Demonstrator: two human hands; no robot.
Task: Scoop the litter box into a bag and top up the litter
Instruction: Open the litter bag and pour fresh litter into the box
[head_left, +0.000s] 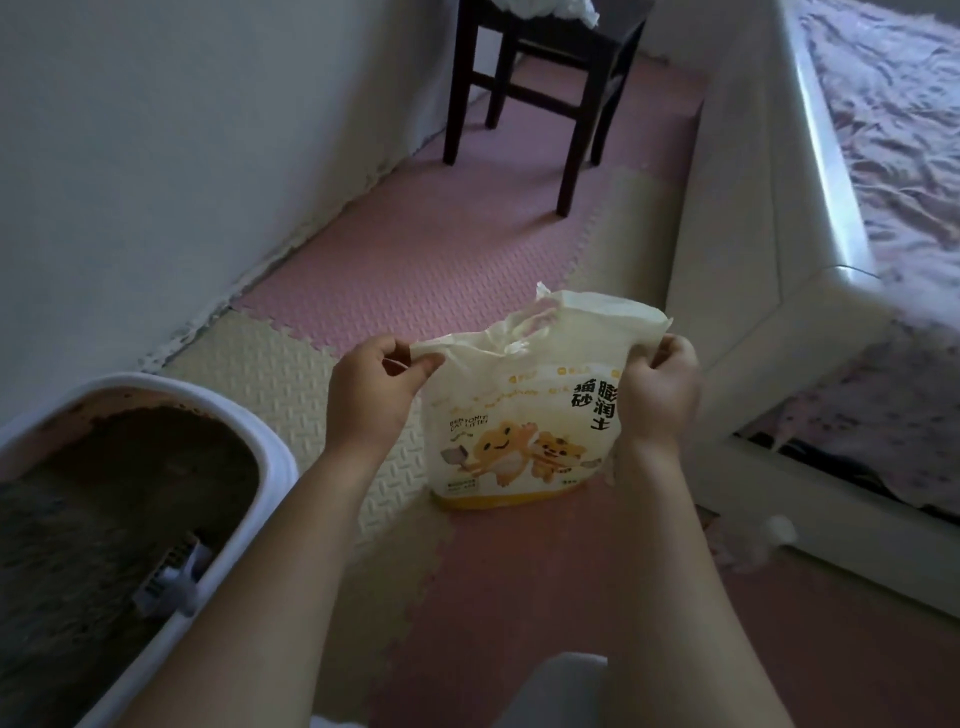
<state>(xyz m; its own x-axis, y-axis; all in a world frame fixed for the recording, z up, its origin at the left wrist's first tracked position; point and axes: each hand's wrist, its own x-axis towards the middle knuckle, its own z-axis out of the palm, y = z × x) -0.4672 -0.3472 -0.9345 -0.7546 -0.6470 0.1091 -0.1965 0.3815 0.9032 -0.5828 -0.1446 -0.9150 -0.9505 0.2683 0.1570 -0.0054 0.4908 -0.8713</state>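
A cream and yellow bag of cat litter (524, 441) with cartoon cats printed on it stands upright on the foam floor mat. My left hand (374, 389) pinches the bag's top left corner. My right hand (657, 389) grips the top right corner. The bag's top edge is crumpled between the two hands. At the lower left sits the white litter box (275, 467), filled with dark litter. A white scoop (171, 577) hangs inside its right wall.
A dark wooden chair (545, 98) stands at the far end of the pink and cream mat. A white wall runs along the left. A white bed frame (810, 208) with a patterned cover lines the right side.
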